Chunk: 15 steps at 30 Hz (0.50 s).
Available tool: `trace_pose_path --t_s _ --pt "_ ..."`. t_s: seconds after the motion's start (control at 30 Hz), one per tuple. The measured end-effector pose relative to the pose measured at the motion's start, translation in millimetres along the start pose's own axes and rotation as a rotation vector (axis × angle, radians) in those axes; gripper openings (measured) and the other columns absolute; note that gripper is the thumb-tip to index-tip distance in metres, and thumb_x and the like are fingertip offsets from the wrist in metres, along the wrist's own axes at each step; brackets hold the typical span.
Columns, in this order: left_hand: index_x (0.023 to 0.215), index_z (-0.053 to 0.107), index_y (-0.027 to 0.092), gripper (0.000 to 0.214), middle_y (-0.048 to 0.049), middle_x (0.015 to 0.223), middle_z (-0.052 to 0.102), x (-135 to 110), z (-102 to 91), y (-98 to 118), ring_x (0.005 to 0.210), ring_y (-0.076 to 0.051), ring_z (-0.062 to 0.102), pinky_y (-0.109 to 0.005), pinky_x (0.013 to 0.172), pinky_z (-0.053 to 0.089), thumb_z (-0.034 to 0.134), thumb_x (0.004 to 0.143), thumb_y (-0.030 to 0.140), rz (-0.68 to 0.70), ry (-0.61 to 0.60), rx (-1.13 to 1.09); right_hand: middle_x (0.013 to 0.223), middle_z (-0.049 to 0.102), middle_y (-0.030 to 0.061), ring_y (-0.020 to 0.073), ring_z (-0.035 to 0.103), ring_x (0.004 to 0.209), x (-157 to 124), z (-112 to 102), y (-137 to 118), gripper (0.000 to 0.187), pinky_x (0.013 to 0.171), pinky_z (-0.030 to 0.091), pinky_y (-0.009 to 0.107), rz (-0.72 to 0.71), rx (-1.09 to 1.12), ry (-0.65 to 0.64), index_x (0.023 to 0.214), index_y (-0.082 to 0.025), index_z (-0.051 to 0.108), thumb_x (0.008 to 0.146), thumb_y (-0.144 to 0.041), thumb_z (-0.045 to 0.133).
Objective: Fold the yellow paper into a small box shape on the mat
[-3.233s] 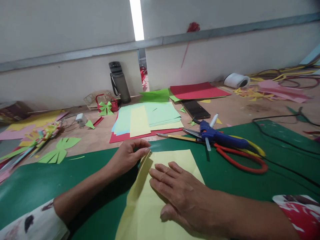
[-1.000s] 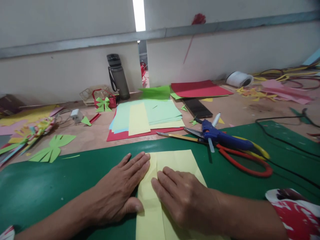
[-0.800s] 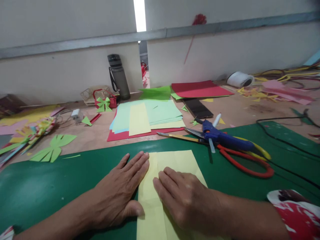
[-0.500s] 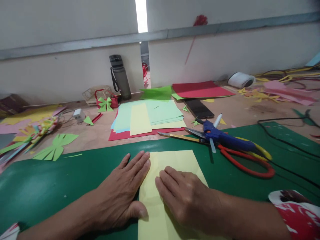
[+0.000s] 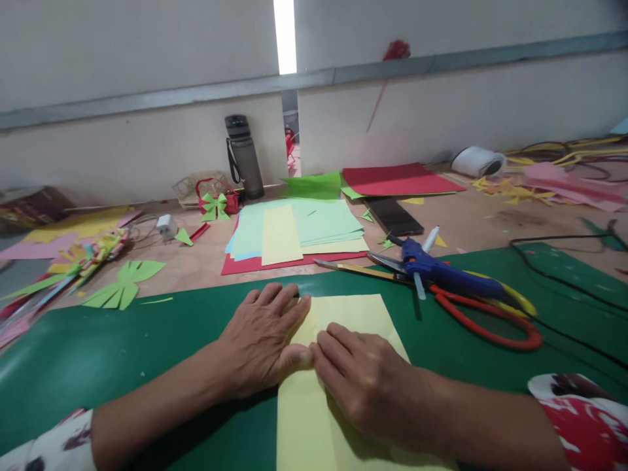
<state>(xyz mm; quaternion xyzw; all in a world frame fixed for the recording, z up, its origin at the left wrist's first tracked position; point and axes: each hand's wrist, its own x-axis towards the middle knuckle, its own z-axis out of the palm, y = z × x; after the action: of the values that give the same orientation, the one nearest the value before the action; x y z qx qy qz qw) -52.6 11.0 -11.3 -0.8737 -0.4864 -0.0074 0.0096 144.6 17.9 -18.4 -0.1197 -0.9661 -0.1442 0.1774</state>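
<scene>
A pale yellow sheet of paper [image 5: 305, 412] lies on the green mat with a fold line running along its length. Spread flat, my left hand [image 5: 269, 333] presses on the sheet's left edge, its thumb reaching across to my right fingertips. My right hand [image 5: 366, 379] is closed, fingers curled together, and bears on the fold at the middle of the paper; whatever lies under those fingers is hidden. Beyond the right hand rest red-handled scissors [image 5: 495, 332] and a blue glue gun [image 5: 454, 275], which overlap each other.
A stack of light green paper [image 5: 324, 222] sits behind the mat [image 5: 196, 320]. Further back stand a grey bottle [image 5: 246, 163] and a small red basket [image 5: 230, 204]. A phone [image 5: 395, 217] lies near red sheets [image 5: 397, 180]. Green cut-outs [image 5: 125, 284] are at left; a black cable [image 5: 564, 278] crosses the right.
My left hand has slid up and right along the sheet, and its thumb now meets my right fingertips. The right hand stays about where it was. The view has shifted slightly.
</scene>
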Motion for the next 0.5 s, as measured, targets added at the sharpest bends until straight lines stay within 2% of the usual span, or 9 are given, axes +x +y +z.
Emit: trace_pose_path --t_s 0.23,0.5 --pt "0.132 0.036 0.022 0.065 -0.0106 0.125 0.043 -1.9 -1.6 0.3 0.096 -0.028 0.039 -0.043 0.076 0.038 0.019 0.085 0.063 -0.005 -0.001 0.038 0.069 0.056 0.0095 0.0201 0.049 0.065 -1.4 1.9 -0.9 0.015 0.054 0.038 0.032 -0.017 -0.028 -0.008 0.08 -0.009 0.06 0.08 -0.008 0.045" --pt "0.131 0.039 0.023 0.066 -0.012 0.123 0.043 -4.0 -1.8 2.6 0.093 -0.028 0.039 -0.045 0.075 0.039 0.014 0.085 0.063 -0.003 0.012 0.003 0.071 0.057 0.0098 0.0202 0.048 0.066 -1.7 4.0 -1.2 0.013 0.053 0.036 0.031 0.0 -0.048 -0.011 0.078 -0.011 0.058 0.08 -0.009 0.045"
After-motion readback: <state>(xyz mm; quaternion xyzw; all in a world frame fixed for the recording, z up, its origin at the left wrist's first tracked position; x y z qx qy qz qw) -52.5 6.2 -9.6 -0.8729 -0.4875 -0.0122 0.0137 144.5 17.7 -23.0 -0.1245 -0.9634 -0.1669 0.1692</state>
